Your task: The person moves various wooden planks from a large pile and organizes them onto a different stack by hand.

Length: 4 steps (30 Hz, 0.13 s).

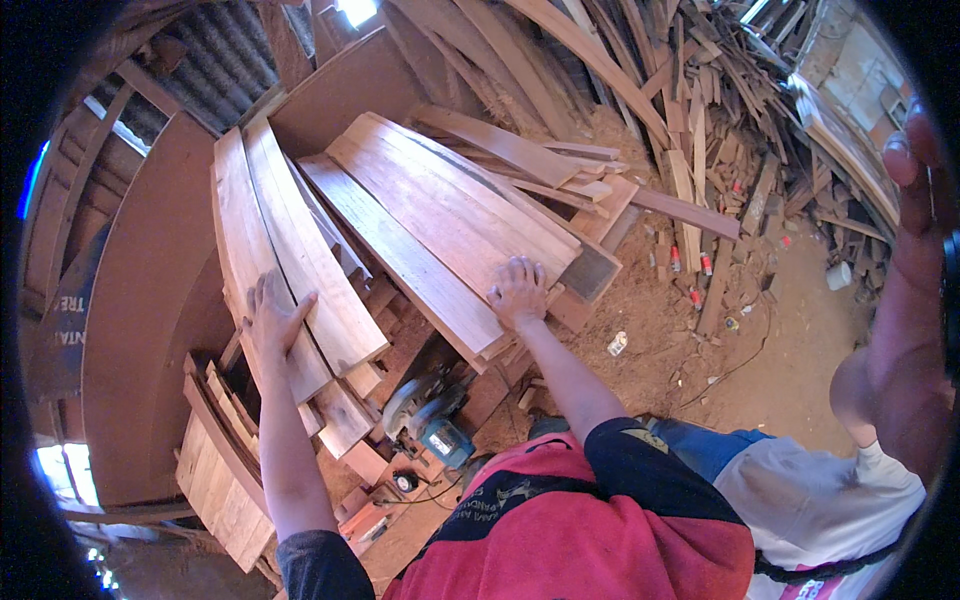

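My left hand (272, 315) lies with its fingers spread across two long planks (295, 240), over the dark gap where their edges run side by side. My right hand (520, 292) rests on the near end of a wide stack of boards (430, 200), its palm down and fingers stretched out. Neither hand grips anything. A paler board (400, 255) runs along the left edge of that stack. Below, between the two piles, sits a blue circular saw (440, 425) with a round guard.
Another person (800, 490) in a light shirt is close on my right, with an arm (905, 300) raised at the rim. Brown panels (150, 330) stand at the left. Scrap wood (700, 110) is heaped at the back right. A cable (735, 365) crosses the dusty floor.
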Available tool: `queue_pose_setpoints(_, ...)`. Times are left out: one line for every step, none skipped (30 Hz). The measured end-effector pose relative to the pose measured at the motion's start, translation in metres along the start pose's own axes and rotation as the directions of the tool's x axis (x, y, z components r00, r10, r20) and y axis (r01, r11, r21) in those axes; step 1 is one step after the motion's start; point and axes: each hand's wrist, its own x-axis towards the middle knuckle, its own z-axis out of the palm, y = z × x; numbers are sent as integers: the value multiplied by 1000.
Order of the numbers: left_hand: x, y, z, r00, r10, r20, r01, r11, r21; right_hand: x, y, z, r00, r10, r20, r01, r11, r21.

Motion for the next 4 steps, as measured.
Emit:
queue_pose_setpoints(0,1,-1,1000,3,4,-3,1000,2,0,0,0,1000,-1,1,1,1000,2)
queue_pose_setpoints(-1,2,-2,1000,1,3,-1,1000,4,0,0,0,1000,0,-13,0,1000,-2)
queue_pose_setpoints(-1,2,-3,1000,-9,6,9,1000,8,0,0,0,1000,1,-28,-1,1000,-5)
queue_pose_setpoints(-2,5,-5,1000,-17,8,17,1000,8,1,0,0,1000,-1,-28,1,1000,-6)
